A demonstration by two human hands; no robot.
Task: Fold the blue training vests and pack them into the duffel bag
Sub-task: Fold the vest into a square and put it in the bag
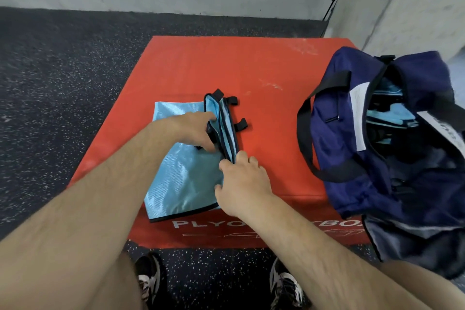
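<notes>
I see the light blue vest point(181, 178) lying flat in the middle of the frame, on top of the red plyo box point(226, 65), with its black-trimmed shoulder straps folded up into a narrow ridge along its right edge. My left hand point(196, 131) reaches in from the lower left across the fabric, forearm low over the vest, fingers and thumb curled around the near side of that strap ridge. My right hand point(242, 181) comes up from the bottom centre, knuckles up, thumb and fingertips pinching the lower end of the same ridge. At the right of the frame the navy duffel bag point(352, 138) sits open on the box, well apart from the vest, with folded vests point(392, 113) inside. Speckled black floor point(63, 83) surrounds the box.
</notes>
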